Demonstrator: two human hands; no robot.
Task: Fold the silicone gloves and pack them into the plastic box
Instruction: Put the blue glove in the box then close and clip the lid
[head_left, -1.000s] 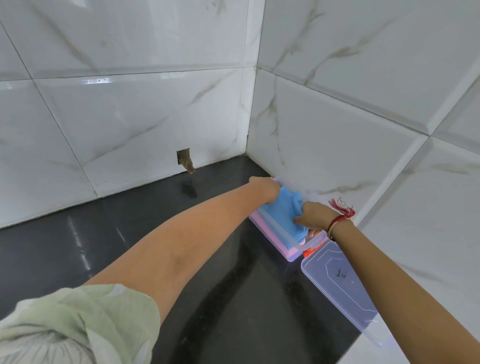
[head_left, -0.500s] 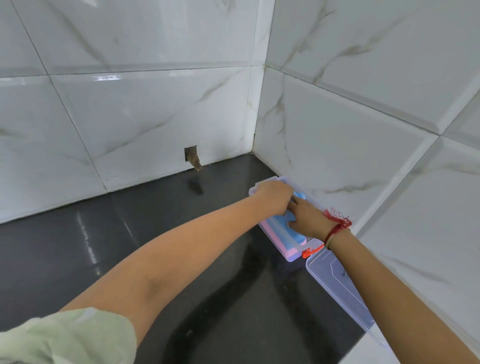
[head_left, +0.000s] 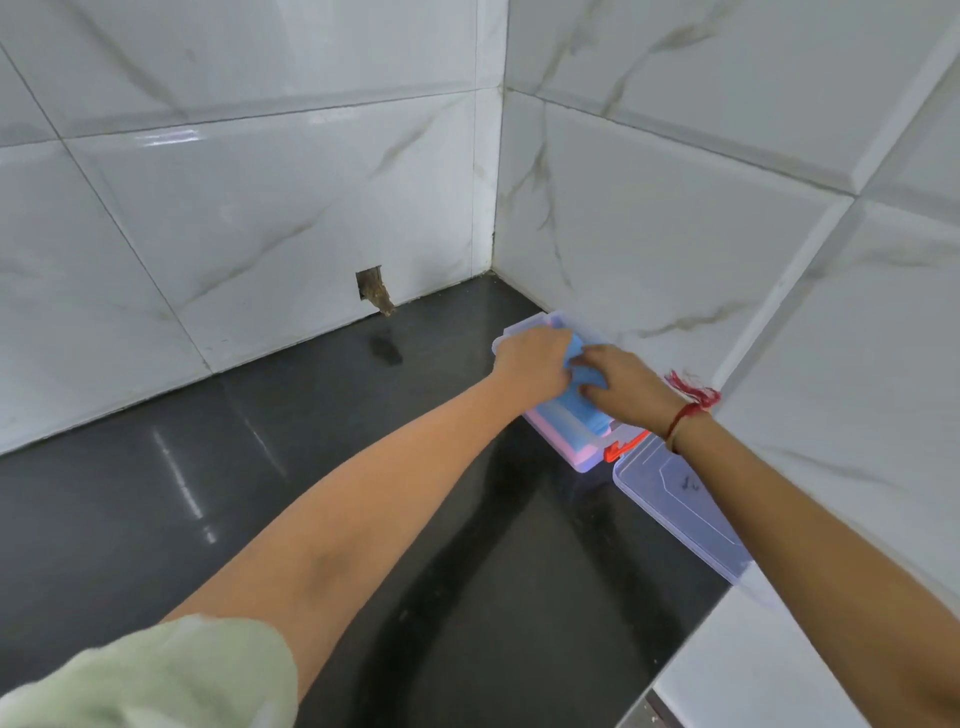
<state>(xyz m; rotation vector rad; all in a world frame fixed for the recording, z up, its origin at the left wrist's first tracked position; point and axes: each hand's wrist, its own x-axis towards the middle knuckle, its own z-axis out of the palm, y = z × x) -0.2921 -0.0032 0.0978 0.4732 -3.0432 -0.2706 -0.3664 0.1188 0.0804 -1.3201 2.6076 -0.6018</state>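
A clear plastic box sits on the black counter against the right tiled wall, with its lid swung open toward me on orange hinges. A folded blue silicone glove lies inside on top of a pink layer. My left hand presses down on the far end of the blue glove. My right hand, with a red thread on its wrist, presses on the glove's middle. Both hands hide most of the glove.
White marble-look tiled walls meet in a corner just behind the box. A small broken hole shows in the back wall at counter level. The dark glossy counter stretches to the left. A white ledge lies at the lower right.
The blue glove has gone from raised above the box to pressed flat inside it. Both hands moved down onto it and closer together.
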